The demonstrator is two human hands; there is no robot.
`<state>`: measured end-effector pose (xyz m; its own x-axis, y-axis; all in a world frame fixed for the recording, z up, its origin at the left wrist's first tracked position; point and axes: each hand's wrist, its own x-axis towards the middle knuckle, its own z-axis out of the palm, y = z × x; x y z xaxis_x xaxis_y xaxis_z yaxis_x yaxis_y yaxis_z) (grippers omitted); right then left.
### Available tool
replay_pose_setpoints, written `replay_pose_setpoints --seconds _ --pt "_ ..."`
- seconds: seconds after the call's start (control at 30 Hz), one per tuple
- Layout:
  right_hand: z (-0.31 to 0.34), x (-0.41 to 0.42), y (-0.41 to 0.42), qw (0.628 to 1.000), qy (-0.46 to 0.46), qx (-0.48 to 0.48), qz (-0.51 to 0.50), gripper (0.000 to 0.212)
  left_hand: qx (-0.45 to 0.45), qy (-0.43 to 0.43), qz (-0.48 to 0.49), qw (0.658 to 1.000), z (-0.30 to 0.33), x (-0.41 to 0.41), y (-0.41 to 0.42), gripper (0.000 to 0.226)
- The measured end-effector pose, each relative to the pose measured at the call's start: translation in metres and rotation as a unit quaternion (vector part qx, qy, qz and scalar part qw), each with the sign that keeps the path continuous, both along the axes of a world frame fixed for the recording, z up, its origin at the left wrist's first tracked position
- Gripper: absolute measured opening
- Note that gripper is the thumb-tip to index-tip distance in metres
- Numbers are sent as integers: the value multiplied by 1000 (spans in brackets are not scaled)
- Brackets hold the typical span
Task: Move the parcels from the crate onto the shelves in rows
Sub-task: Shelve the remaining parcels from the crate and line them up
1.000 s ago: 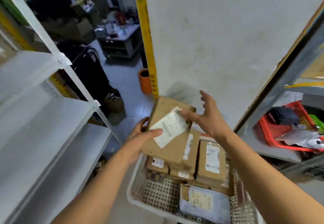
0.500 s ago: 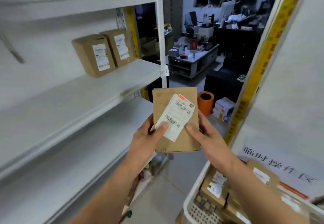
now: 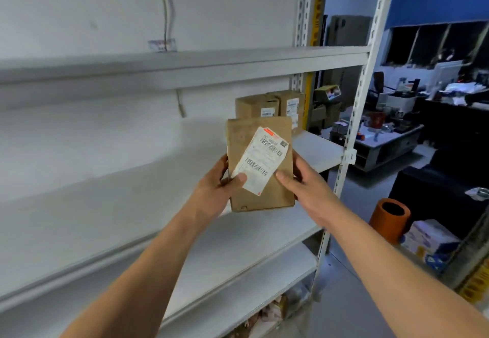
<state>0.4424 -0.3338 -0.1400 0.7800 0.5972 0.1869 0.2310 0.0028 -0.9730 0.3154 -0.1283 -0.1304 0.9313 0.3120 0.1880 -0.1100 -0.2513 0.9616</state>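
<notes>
Holding: parcel (image 3: 260,164) is gripped upright by left hand (image 3: 221,179) and right hand (image 3: 304,181); shelved parcels (image 3: 270,107) lie beyond, up-right.

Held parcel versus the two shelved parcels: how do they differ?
The held parcel is gripped by the left hand and right hand; the shelved parcels rest on the shelf. Its label is large and slanted; theirs look small and straight. All are brown cardboard.

Parcel (image 3: 260,164) before shelf (image 3: 111,179), two parcels (image 3: 270,107) seemingly behind
</notes>
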Motion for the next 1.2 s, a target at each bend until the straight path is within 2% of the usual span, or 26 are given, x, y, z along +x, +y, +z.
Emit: replay_pose_setpoints --seconds 0.17,0.33,0.9,1.2 --pt "5 10 79 998 -36 -32 32 69 51 16 111 992 -9 -3 59 48" --pt "-6 30 135 998 -27 -33 42 73 45 24 176 983 -14 9 97 54" --pt "-30 195 216 997 -17 -59 48 70 44 25 296 954 -53 184 148 63" --pt "-39 250 249 998 -17 -67 -1 73 56 28 299 952 -63 240 168 65"
